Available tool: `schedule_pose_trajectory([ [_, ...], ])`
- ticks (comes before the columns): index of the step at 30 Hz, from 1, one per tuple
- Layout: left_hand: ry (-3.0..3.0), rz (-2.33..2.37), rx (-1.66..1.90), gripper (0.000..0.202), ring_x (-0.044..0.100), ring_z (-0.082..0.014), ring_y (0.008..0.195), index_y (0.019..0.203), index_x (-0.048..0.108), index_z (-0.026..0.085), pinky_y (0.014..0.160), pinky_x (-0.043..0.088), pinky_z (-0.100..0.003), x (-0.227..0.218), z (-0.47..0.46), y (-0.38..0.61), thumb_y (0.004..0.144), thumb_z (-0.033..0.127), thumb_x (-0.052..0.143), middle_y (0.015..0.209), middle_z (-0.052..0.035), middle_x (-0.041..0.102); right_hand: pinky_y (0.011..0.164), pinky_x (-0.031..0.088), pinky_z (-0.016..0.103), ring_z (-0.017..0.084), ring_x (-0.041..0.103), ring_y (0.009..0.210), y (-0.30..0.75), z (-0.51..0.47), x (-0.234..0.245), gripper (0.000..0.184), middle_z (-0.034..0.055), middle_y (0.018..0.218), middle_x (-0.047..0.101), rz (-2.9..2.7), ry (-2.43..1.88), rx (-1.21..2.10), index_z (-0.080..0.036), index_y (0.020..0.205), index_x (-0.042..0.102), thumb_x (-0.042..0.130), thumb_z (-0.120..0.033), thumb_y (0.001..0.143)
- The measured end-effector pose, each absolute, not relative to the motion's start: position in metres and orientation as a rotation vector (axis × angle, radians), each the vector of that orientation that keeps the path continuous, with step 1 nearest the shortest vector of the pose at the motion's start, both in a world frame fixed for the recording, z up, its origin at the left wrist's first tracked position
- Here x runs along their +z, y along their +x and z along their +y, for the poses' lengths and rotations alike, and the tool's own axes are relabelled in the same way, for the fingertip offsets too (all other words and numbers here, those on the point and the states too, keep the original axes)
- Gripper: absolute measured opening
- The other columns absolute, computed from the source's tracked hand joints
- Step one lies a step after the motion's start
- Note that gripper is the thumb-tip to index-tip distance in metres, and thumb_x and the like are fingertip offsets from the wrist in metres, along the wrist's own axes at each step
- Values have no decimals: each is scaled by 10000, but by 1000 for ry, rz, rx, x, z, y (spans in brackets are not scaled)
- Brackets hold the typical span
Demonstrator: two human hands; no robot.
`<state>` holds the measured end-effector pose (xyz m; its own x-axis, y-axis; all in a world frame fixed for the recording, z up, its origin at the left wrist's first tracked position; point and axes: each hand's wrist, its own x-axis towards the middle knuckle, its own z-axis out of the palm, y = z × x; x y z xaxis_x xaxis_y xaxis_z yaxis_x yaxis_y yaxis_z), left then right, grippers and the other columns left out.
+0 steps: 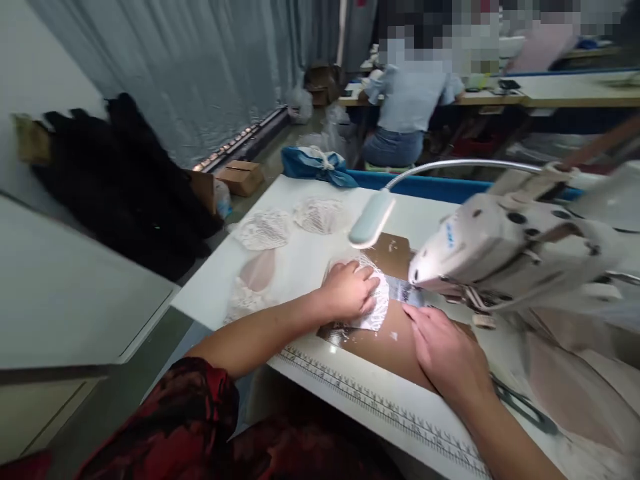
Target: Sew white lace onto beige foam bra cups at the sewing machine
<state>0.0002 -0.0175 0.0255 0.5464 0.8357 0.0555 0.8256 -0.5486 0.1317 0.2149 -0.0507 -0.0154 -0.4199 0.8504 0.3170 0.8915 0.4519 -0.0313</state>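
My left hand [349,289] lies flat, fingers together, pressing a white lace piece [376,308] onto the brown plate [387,343] of the sewing table. My right hand [447,350] rests just to the right of it, fingers stretched forward toward the needle area under the white sewing machine head [505,250]. A shiny metal plate [406,291] shows between the lace and the machine. Nothing is gripped in either hand that I can see.
Several more lace pieces [264,229] lie on the white table [300,267] to the left. A gooseneck lamp [373,217] hangs over the work. Scissors [525,403] lie at the right. A ruler strip [375,400] edges the table. A person sits ahead at another table [550,93].
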Motion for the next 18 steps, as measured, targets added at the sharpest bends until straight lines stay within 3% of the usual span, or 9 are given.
schedule_pose_trajectory([
  [4, 2539, 1544, 303, 291, 563, -235, 1031, 1105, 573, 168, 866, 471, -381, 36, -46, -58, 918, 355, 451, 1136, -82, 617, 626, 491, 340, 211, 665, 741, 217, -48, -16, 359, 64, 1040, 700, -2441, -1443, -171, -188, 1111, 668, 366, -234, 922],
  [6, 2423, 1862, 524, 295, 549, -250, 1066, 1129, 541, 146, 916, 445, -419, 33, -63, -99, 922, 326, 434, 1160, -107, 607, 606, 496, 346, 215, 666, 733, 216, -49, -13, 368, 62, 1044, 699, -2430, -1458, -139, -203, 1104, 670, 351, -259, 927],
  [9, 2072, 2331, 836, 192, 557, -270, 968, 905, 539, 152, 861, 443, -440, 21, -88, -158, 907, 325, 456, 929, -98, 622, 586, 501, 354, 221, 666, 730, 215, -51, -12, 377, 58, 1051, 698, -2407, -1496, -76, -236, 1104, 671, 343, -295, 927],
  [14, 1961, 2307, 986, 199, 549, -222, 864, 839, 462, 196, 736, 461, -362, 8, -127, -196, 954, 323, 361, 874, -49, 577, 650, 532, 373, 252, 664, 880, 218, -48, -11, 365, 60, 1093, 685, -2333, -1503, 171, -250, 1088, 675, 382, -363, 903],
  [18, 1906, 2171, 1089, 217, 489, -146, 673, 871, 388, 218, 606, 448, -282, 14, -153, -181, 995, 335, 254, 764, -2, 489, 742, 547, 357, 257, 639, 975, 221, -57, 4, 371, 103, 1187, 638, -2218, -1350, 677, -228, 1109, 662, 533, -446, 837],
])
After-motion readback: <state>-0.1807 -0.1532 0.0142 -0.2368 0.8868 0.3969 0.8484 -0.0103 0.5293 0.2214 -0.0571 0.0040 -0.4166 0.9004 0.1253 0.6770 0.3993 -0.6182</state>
